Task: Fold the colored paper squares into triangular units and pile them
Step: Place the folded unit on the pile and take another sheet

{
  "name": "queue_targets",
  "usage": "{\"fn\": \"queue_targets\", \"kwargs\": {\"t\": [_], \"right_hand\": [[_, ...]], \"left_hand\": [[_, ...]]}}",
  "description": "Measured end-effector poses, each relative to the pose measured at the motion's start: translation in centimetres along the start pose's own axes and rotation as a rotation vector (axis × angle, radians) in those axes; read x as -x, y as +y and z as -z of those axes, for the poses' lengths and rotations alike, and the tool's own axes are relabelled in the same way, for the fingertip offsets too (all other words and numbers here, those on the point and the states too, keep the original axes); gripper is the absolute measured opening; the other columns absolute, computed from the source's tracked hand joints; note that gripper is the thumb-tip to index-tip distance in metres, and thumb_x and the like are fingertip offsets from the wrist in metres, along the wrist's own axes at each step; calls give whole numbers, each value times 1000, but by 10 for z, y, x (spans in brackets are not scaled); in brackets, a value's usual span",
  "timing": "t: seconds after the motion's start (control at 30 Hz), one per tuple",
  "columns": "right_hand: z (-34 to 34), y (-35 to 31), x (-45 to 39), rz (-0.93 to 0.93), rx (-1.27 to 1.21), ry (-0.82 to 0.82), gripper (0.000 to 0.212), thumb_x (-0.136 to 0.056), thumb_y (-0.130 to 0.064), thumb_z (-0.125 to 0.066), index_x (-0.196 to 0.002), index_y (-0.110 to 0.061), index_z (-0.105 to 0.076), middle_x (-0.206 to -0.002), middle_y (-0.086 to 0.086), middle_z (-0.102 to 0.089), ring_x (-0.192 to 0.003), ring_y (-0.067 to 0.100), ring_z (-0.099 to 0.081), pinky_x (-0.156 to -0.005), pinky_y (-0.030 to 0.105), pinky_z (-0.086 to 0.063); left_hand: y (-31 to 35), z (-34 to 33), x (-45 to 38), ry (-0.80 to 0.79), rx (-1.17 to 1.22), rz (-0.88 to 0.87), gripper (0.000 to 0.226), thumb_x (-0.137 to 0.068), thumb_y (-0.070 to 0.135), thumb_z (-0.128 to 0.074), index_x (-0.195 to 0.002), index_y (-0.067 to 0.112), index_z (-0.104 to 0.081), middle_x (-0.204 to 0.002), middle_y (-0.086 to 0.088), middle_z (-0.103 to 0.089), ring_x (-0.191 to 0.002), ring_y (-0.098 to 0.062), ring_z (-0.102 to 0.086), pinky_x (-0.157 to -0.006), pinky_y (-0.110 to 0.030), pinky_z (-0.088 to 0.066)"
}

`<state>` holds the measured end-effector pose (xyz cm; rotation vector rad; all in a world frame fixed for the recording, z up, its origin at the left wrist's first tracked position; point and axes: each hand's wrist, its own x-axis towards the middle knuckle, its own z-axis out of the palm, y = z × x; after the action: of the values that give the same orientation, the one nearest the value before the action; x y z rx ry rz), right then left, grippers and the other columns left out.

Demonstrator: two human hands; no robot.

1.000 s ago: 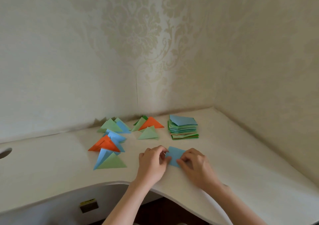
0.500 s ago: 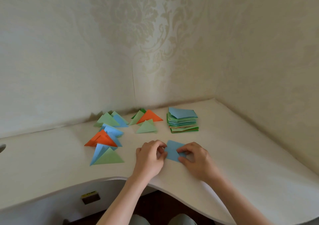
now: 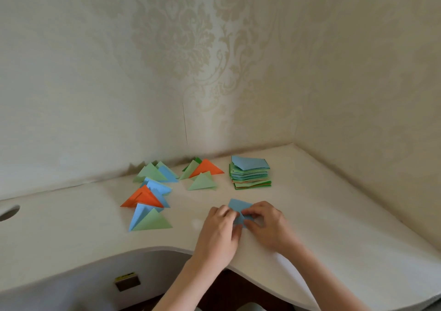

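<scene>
- Landmark: stack of paper squares [image 3: 250, 175] at the back of the table [image 3: 334, 227], near the wall corner; blue sheet on top, green and orange edges below.
- Blue paper [image 3: 239, 209] lies on the table in front of the stack, toward the near edge, partly folded.
- Left hand [image 3: 220, 230]: grip clamped on the blue paper's left side, fingers curled and pinching.
- Right hand [image 3: 267, 224]: grip clamped on the right side, fingertips on the fold. Both hands cover most of the sheet, so the crease can't be read.
- Folded triangles [image 3: 152, 196] left of the stack: green, blue and orange, loosely scattered and overlapping, more a spread than a tidy pile.
- Nearest group, orange triangle [image 3: 207, 167] with green ones, sits just left of the stack.
- Cable hole [image 3: 8, 212] far left of the stack, at the table's edge.
- Versus 0.5 s ago: hands have closed in on each other, less blue showing. Stack and triangles unchanged.
</scene>
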<state>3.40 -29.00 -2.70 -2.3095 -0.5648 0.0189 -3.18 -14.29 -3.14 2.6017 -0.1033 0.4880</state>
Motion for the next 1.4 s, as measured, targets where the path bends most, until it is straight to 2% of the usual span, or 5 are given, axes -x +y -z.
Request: {"fn": "queue_targets", "kwargs": {"t": [0.1,0.2,0.37,0.73,1.4], "right_hand": [[10,0,3,56,-36,99,50,-74,14,-47,-105,-18,-71,-107,0,-61,-93,12,-52,-81,3,-34],[20,6,3,126,83,165,72,-61,20,-40,-118,-17,-65,-117,0,-62,-105,21,-53,-94,29,-41],[20,5,0,248,269,-27,85,-63,12,-38,-134,-32,-49,-132,-11,-51,-128,8,-37,-102,25,-28],[-5,-5,-6,315,224,16,32,-86,-39,-57,-118,-38,-59,-99,-24,-62,-104,2,-49,-92,27,-36],[-22,-17,-15,7,84,97,29,-78,-35,-73,-102,-38,-57,-86,-17,-57,-83,2,-53,-85,33,-46]], "left_hand": [[-4,1,0,-19,-97,-28,49,-87,55,-51,-119,18,-62,-111,7,-53,-104,-15,-46,-89,-27,-41],[-9,3,-3,-8,-160,-36,67,-76,76,-43,-112,24,-63,-107,11,-51,-100,-11,-47,-85,-27,-42],[-26,13,-11,-23,-67,-126,44,-75,62,-60,-93,22,-65,-97,12,-55,-92,-11,-52,-78,-30,-43],[-64,39,-9,-32,-100,-131,15,-86,35,-66,-82,20,-67,-94,16,-62,-98,-10,-48,-80,-27,-35],[-45,15,-10,85,-184,314,23,-89,51,-53,-94,29,-57,-101,12,-52,-101,-14,-44,-81,-29,-35]]}}
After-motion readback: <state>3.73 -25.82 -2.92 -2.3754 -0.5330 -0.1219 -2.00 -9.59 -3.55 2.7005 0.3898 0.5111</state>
